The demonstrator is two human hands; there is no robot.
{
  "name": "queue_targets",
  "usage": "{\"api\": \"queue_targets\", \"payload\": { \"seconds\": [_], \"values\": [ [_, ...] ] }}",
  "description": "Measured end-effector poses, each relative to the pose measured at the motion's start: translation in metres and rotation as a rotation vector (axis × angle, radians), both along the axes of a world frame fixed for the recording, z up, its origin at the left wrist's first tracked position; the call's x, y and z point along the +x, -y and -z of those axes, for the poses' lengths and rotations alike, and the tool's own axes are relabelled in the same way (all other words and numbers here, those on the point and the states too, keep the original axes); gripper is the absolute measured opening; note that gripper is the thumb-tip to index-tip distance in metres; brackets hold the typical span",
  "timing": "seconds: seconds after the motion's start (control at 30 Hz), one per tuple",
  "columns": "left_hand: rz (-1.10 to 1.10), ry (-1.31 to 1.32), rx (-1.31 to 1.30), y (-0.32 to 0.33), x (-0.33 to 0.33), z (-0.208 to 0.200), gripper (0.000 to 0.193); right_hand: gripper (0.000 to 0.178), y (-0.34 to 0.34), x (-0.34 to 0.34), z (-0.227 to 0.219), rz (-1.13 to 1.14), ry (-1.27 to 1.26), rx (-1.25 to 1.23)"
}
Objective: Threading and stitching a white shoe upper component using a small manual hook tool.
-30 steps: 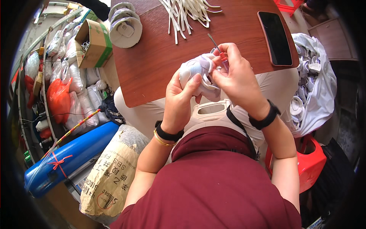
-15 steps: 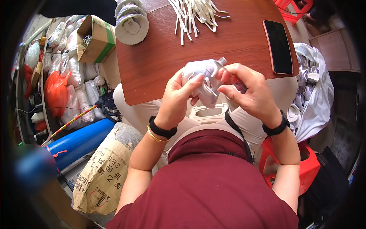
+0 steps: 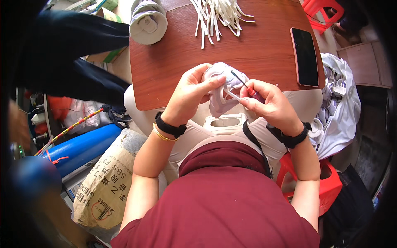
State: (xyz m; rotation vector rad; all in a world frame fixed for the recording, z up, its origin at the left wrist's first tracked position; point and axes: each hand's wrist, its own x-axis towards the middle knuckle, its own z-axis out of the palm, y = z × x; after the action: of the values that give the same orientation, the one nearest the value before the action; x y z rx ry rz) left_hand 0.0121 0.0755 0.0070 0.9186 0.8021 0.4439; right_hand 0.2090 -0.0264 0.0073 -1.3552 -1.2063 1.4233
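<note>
Over my lap, at the near edge of the table, my left hand is closed around a small white shoe upper with open cut-outs. My right hand grips a thin-shafted screwdriver by its red handle; its dark tip lies over the upper. A narrow white strap runs from the upper to the right thumb and fingers, which seem to pinch its end. The palms and the underside of the upper are hidden.
On the brown table lie white strips, a phone and stacked white round pieces. A white bag of white pieces stands right, above a red stool. Left are another person's dark-trousered legs, a blue cylinder and a sack.
The screwdriver now shows plainly in my right hand, its shaft across the upper. My left hand has tilted the upper. Another person's legs have come in at the left.
</note>
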Motion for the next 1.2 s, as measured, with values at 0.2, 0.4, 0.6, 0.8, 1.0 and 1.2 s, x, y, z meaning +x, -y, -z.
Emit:
{"api": "queue_targets", "payload": {
  "seconds": [0.2, 0.4, 0.6, 0.8, 1.0, 1.2],
  "values": [
    [-0.083, -0.012, 0.076, -0.001, 0.001, 0.005, 0.029, 0.013, -0.001, -0.011, 0.018, 0.282, -0.461, -0.212],
    [-0.288, -0.017, 0.245, 0.058, -0.023, 0.005, 0.028, 0.009, -0.008, -0.031, 0.015, 0.436, -0.66, -0.169],
    [-0.407, -0.042, 0.386, 0.059, -0.003, 0.019, 0.023, 0.008, -0.006, -0.057, 0.012, 0.468, -0.661, -0.106],
    [-0.471, 0.036, 0.319, 0.054, -0.008, 0.022, 0.012, 0.01, -0.006, -0.054, 0.013, 0.399, -0.548, -0.128],
    [-0.463, 0.07, 0.238, 0.051, -0.009, 0.02, 0.02, 0.013, -0.01, -0.044, 0.004, 0.347, -0.204, -0.069],
    [-0.348, -0.011, 0.281, 0.037, -0.022, 0.006, 0.018, 0.009, -0.009, -0.025, -0.013, 0.358, 0.191, 0.205]
  ]
}}
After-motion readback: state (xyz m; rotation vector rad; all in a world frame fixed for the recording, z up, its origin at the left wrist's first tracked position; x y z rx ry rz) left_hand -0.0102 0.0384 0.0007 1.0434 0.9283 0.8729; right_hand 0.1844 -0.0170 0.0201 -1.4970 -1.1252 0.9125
